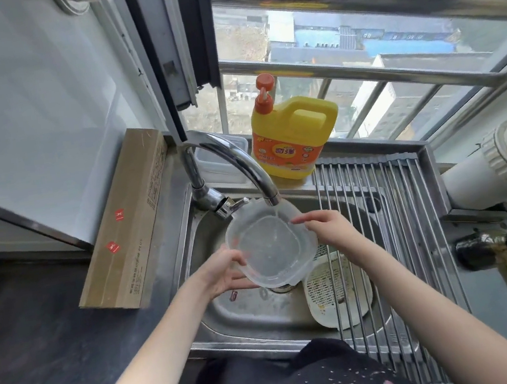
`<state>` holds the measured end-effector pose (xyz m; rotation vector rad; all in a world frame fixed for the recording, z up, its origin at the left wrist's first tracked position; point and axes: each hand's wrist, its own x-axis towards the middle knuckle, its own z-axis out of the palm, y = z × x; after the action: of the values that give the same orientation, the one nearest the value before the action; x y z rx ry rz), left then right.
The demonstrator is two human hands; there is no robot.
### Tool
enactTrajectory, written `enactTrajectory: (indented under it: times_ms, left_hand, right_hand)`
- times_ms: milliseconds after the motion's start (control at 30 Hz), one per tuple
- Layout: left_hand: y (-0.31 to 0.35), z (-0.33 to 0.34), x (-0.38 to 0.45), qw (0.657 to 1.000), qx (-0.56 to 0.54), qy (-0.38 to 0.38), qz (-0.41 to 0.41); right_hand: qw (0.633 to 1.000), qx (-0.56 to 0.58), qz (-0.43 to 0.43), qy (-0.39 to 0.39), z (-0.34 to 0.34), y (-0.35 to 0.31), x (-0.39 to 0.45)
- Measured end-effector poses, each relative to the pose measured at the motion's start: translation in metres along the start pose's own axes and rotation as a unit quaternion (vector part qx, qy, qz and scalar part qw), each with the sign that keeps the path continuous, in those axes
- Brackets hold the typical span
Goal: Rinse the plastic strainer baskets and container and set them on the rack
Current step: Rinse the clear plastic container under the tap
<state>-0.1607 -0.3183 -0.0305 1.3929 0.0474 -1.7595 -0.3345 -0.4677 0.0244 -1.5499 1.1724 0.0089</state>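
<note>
Container (pixel 270 248) under faucet (pixel 241 164): your left hand (pixel 224 272) fingers grip the rim; right hand (pixel 325 225) fingers straight inside. Tilt, swirl.

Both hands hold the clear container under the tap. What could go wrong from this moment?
1. The left hand grips only the rim of the wet clear container, and the right hand touches it with straight fingers; it might slip into the sink.
2. The container is tilted under the faucet, so water could splash onto the person.
3. If it drops, it may land on the dirty white strainer basket below.
</note>
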Motion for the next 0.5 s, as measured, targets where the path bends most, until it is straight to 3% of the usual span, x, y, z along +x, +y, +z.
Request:
enactTrajectory:
  times_ms: [100, 200, 267, 367, 433, 500]
  left_hand:
    - [0.0, 0.004, -0.001, 1.0, -0.012, -0.006, 0.014]
    - [0.0, 0.004, -0.002, 0.999, -0.029, -0.032, -0.001]
    - [0.0, 0.005, 0.0, 0.998, -0.036, -0.047, -0.006]
    - [0.0, 0.014, 0.001, 0.998, -0.015, -0.056, 0.015]
    - [-0.001, 0.019, 0.005, 0.998, -0.007, -0.057, 0.032]
    - [-0.001, 0.024, 0.008, 0.997, -0.017, -0.056, 0.045]
  right_hand:
    - [0.997, 0.005, -0.043, 0.068, 0.003, 0.005, -0.006]
    - [0.951, -0.167, -0.193, 0.176, 0.005, 0.004, -0.02]
    - [0.913, -0.302, -0.249, 0.112, 0.016, -0.001, -0.026]
    - [0.906, -0.41, -0.103, -0.01, 0.04, 0.004, -0.013]
    - [0.891, -0.452, -0.031, -0.014, 0.05, 0.007, 0.0]
    - [0.879, -0.477, -0.028, -0.011, 0.059, 0.009, 0.008]
